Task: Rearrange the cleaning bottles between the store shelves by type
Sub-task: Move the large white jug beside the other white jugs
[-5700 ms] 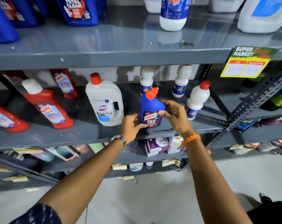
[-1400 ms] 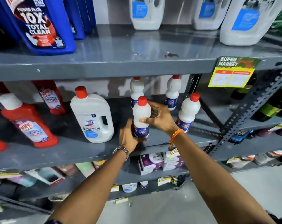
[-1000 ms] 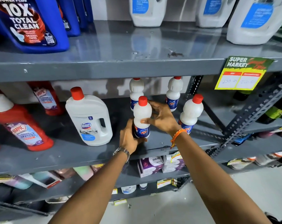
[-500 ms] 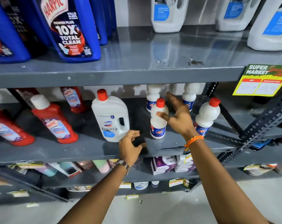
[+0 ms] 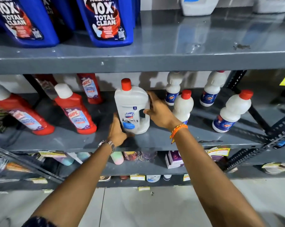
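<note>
Head view: both hands are closing on the white plastic red-capped Domex jug (image 5: 133, 108), standing mid-shelf.
Right hand (image 5: 159, 110) is wrapping its handle side at 3 o'clock; left hand (image 5: 118, 131) is pressing its base at 7 o'clock. Next, probably lifting it toward 1 o'clock.

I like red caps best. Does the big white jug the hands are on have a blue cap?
No, the big white jug between the left hand and right hand wears a red cap.

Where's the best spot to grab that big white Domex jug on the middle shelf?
Take the Domex jug by the handle cut-out on its right side, coming from the right, where the right hand already is. It stands upright, so the left hand can steady the base.
</note>
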Demonstrator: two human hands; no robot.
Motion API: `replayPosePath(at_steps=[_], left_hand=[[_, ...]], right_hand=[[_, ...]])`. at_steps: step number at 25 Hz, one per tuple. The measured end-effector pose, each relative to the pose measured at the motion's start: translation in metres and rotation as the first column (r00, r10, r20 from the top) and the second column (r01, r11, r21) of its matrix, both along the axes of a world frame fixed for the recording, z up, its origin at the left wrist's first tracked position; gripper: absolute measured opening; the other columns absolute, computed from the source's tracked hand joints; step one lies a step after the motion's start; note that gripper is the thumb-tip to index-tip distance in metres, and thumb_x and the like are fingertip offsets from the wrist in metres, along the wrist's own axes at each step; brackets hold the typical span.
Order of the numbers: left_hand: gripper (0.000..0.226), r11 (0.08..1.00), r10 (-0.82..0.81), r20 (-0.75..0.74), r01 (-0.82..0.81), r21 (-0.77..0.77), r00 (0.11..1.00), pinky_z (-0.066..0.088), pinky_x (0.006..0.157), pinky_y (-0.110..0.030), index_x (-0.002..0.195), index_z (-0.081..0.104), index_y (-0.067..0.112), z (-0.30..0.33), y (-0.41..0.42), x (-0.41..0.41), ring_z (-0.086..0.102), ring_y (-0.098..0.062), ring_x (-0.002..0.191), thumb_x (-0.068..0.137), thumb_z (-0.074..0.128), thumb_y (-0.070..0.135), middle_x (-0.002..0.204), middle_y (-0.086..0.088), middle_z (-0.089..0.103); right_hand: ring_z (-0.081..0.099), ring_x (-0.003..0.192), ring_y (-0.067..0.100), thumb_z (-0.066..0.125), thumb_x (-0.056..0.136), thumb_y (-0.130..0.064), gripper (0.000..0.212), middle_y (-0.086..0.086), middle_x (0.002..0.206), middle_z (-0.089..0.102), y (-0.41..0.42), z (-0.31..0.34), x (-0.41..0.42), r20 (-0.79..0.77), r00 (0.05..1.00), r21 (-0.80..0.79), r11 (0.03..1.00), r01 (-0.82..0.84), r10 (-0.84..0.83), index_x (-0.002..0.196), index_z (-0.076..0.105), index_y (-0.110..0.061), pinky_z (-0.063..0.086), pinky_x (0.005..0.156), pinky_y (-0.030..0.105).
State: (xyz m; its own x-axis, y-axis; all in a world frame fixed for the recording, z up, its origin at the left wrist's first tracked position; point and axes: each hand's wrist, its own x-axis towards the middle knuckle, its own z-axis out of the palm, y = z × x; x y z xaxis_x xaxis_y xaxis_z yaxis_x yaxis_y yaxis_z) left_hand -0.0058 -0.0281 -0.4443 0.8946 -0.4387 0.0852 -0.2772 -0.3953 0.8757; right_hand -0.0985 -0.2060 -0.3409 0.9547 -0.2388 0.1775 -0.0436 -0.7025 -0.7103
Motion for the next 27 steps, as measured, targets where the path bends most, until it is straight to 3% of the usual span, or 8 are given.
replayPosePath(at_steps=[5,9,12,15,18,20,24,27], left_hand=[[0.102,0.998,-0.063,0.013,0.063,-0.028,0.998,0.051,0.082,-0.006,0.146,0.036,0.004,0.002,0.003,-0.006,0.059,-0.01,0.105,0.058,0.086,-0.013,0.121,0.002,0.06],[0.096,0.994,-0.085,-0.01,0.084,-0.068,0.996,0.057,0.095,-0.033,0.142,0.038,0.009,-0.002,0.026,-0.032,0.062,-0.005,0.108,0.061,0.085,-0.013,0.124,0.0,0.063],[0.098,0.99,-0.112,-0.015,0.11,-0.087,0.994,0.059,0.091,-0.032,0.135,0.036,0.032,0.012,0.044,-0.066,0.064,0.003,0.108,0.061,0.09,-0.002,0.119,0.021,0.065],[0.096,0.985,-0.155,-0.035,0.152,-0.086,0.987,0.062,0.084,-0.026,0.136,0.034,0.03,0.034,0.06,-0.096,0.064,0.01,0.107,0.064,0.089,-0.002,0.114,0.038,0.063],[0.089,0.968,-0.235,0.059,0.239,-0.073,0.97,0.058,0.096,-0.031,0.138,0.039,0.022,0.083,0.073,-0.126,0.064,0.002,0.117,0.067,0.092,0.028,0.128,0.015,0.065],[0.089,0.958,-0.266,0.159,0.279,-0.065,0.951,0.054,0.1,-0.026,0.136,0.033,0.037,0.124,0.072,-0.144,0.059,0.002,0.122,0.067,0.089,0.042,0.133,0.014,0.061],[0.093,0.935,-0.297,0.329,0.342,-0.089,0.896,0.047,0.104,-0.02,0.13,0.021,0.055,0.215,0.053,-0.164,0.053,0.007,0.125,0.069,0.088,0.033,0.133,0.027,0.053],[0.092,0.92,-0.304,0.47,0.383,-0.082,0.829,0.045,0.105,-0.021,0.136,0.027,0.038,0.275,0.023,-0.161,0.051,0.006,0.126,0.069,0.088,0.028,0.133,0.025,0.048]], right_hand=[[0.054,0.128,0.022,0.065,0.088,-0.003,0.061,0.006,0.138,0.057,0.001,-0.007,-0.005,0.048,0.999,0.055,0.998,-0.017,0.015,0.142,0.04,-0.013,0.045,0.11,0.041],[0.055,0.127,0.016,0.065,0.088,-0.001,0.061,0.0,0.136,0.06,0.018,-0.001,-0.034,0.05,0.997,0.071,0.996,-0.057,0.053,0.142,0.042,-0.017,0.046,0.109,0.04],[0.052,0.131,0.011,0.062,0.089,0.002,0.065,-0.003,0.141,0.056,0.037,0.014,-0.069,0.073,0.993,0.08,0.992,-0.103,0.097,0.146,0.038,-0.019,0.044,0.113,0.037],[0.042,0.141,0.003,0.058,0.092,0.001,0.069,-0.009,0.151,0.047,0.053,0.039,-0.109,0.137,0.986,0.111,0.987,-0.113,0.098,0.152,0.031,-0.019,0.039,0.118,0.037],[0.041,0.14,0.0,0.056,0.092,0.003,0.074,-0.018,0.152,0.043,0.059,0.089,-0.15,0.196,0.977,0.102,0.989,-0.102,0.081,0.154,0.027,-0.023,0.038,0.118,0.035],[0.041,0.142,0.001,0.056,0.092,0.003,0.076,-0.024,0.152,0.042,0.059,0.13,-0.175,0.251,0.965,0.088,0.99,-0.107,0.082,0.155,0.025,-0.026,0.039,0.116,0.031],[0.042,0.136,-0.01,0.052,0.092,0.012,0.083,-0.033,0.148,0.043,0.045,0.207,-0.202,0.414,0.908,0.026,0.996,-0.086,0.068,0.157,0.018,-0.026,0.037,0.11,0.012],[0.044,0.125,-0.021,0.05,0.089,0.021,0.083,-0.03,0.145,0.046,0.024,0.261,-0.204,0.533,0.846,-0.025,1.0,-0.004,0.017,0.156,0.022,-0.02,0.038,0.099,0.002]])
